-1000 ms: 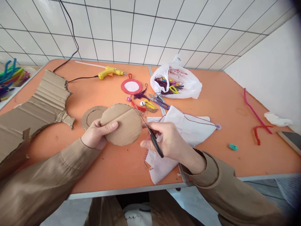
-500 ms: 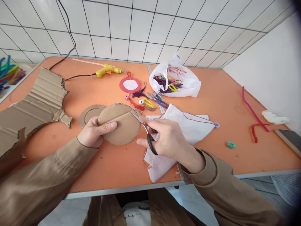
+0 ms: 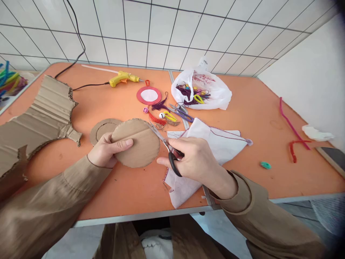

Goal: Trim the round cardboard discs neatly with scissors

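Observation:
My left hand [image 3: 109, 150] pinches a round cardboard disc [image 3: 140, 147] by its left edge, thumb on top. In my right hand [image 3: 192, 158] are black-handled scissors [image 3: 173, 163], fingers through the handles. Their blades lie along the disc's upper right edge and are nearly closed. Partly behind my left hand, a cardboard ring [image 3: 101, 129] rests on the table. Beneath my right hand and forearm lies a white cloth [image 3: 219, 142] with dark red stitching along its edge.
A torn cardboard sheet [image 3: 40, 120] spreads at the left. Behind are a yellow glue gun [image 3: 121, 78], a red-rimmed round piece [image 3: 149, 95], tassels with bells [image 3: 161, 115], purple-handled scissors [image 3: 183, 114] and a plastic bag [image 3: 212, 90]. Pipe cleaners [image 3: 293, 124] lie at the right.
The scissor blades have drawn closer together at the disc's upper right edge. My left hand keeps its hold on the disc.

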Demonstrator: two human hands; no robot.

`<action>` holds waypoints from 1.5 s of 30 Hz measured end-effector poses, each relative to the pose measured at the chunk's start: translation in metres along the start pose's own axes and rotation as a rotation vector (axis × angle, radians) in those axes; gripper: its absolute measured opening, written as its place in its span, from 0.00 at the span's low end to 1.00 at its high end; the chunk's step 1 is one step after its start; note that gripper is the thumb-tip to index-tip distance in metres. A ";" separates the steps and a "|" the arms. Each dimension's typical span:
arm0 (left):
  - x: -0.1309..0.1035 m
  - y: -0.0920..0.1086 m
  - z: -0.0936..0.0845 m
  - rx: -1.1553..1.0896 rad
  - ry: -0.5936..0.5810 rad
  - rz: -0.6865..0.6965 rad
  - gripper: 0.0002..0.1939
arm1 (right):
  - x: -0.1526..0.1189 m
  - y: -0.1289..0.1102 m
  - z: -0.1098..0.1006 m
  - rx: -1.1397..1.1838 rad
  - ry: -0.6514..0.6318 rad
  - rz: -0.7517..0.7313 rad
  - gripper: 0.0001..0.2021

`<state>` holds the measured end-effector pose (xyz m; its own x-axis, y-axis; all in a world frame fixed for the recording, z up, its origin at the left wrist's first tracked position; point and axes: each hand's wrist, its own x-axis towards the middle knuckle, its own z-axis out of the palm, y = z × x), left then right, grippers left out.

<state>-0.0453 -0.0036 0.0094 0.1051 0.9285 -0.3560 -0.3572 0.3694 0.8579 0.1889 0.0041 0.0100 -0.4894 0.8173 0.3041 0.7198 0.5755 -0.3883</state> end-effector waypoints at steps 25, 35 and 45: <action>0.005 -0.001 -0.006 0.002 0.043 -0.063 0.18 | -0.003 0.001 -0.002 0.054 0.003 -0.040 0.27; 0.006 -0.001 -0.006 0.035 0.044 -0.044 0.19 | 0.000 0.000 -0.001 -0.060 -0.052 0.017 0.27; 0.002 -0.002 -0.003 0.047 -0.035 -0.076 0.17 | 0.001 -0.002 -0.001 -0.009 -0.043 0.005 0.23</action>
<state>-0.0476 -0.0022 0.0058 0.1628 0.8981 -0.4085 -0.3029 0.4395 0.8456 0.1879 0.0035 0.0116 -0.5062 0.8211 0.2639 0.7266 0.5708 -0.3823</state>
